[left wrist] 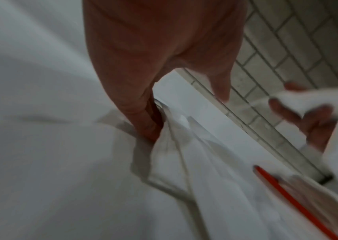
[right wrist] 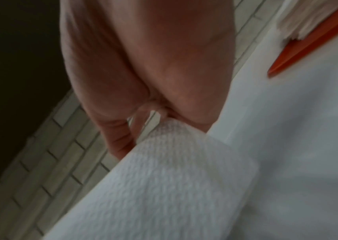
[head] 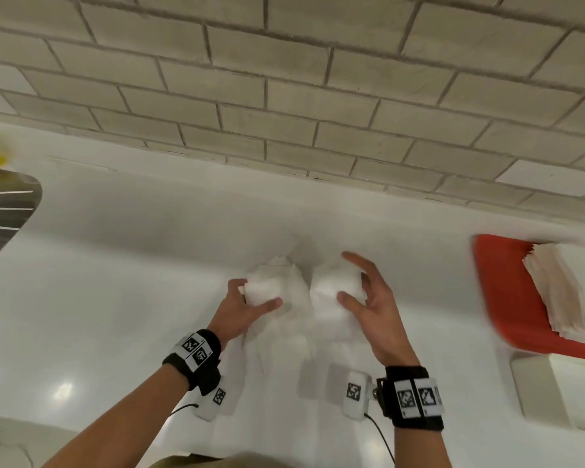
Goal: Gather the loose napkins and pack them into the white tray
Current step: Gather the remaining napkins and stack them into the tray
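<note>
The left hand (head: 240, 310) and right hand (head: 374, 307) each gripped a soft white paper napkin bundle (head: 267, 285); the pale white tray (head: 561, 390) lay to the right, nearer the right hand.

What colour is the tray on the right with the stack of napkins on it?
Red tray, clearest in the head view; it also shows as a red edge in both wrist views.

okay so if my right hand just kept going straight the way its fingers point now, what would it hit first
Likely the napkin wad the right hand already grips; past it, bare counter, then the tiled wall. Depth is unclear.
</note>
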Motion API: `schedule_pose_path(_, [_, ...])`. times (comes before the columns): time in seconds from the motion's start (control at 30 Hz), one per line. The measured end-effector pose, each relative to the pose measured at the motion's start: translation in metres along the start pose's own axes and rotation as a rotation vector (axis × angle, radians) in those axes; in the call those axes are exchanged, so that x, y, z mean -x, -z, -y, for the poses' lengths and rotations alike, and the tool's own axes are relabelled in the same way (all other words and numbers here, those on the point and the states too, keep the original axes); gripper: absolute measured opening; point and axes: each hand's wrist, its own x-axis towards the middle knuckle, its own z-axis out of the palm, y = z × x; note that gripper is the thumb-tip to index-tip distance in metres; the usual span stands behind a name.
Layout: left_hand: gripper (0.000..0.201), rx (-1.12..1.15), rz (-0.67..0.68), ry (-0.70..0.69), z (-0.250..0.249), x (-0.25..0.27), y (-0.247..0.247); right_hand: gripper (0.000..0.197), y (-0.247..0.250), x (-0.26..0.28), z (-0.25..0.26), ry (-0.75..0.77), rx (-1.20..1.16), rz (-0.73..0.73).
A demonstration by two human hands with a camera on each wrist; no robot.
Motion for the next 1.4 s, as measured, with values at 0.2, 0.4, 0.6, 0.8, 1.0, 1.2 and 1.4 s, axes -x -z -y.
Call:
schedule_pose_path(0.2, [0.049,-0.445,-0.175,-0.297,0.020,-0.007,0.006,0.035,-0.034,0.011,0.007,-0.074,-0.165,0.166])
schedule_pose_path(0.4, [0.018,-0.553,-0.168,-0.290,0.016,-0.014,0.011,0.022,-0.085,-0.001,-0.087,-0.257,0.323,0.233])
schedule_pose_path(0.6, [0.027,-0.480,-0.186,-0.343,0.018,-0.015,0.014,0.029,-0.102,-0.001,-0.096,-0.236,0.479,0.168])
schedule_pose_path(0.8, [0.045,-0.581,-0.107,-0.300,0.032,-0.020,0.007,0.027,-0.113,0.002,-0.087,-0.220,0.668,0.115])
schedule_pose_path(1.0, [0.022,-0.596,-0.158,-0.370,0.039,-0.023,0.004,0.072,-0.132,0.001,-0.086,-0.381,0.883,-0.031])
schedule_pose_path(1.2, [0.050,-0.383,-0.155,-0.433,0.036,-0.007,0.011,0.017,-0.129,-0.001,-0.090,-0.260,0.548,0.071])
schedule_pose_path(1.4, [0.049,-0.103,-0.073,-0.613,0.005,0.026,0.030,0.024,-0.098,0.012,-0.067,-0.142,0.243,0.072])
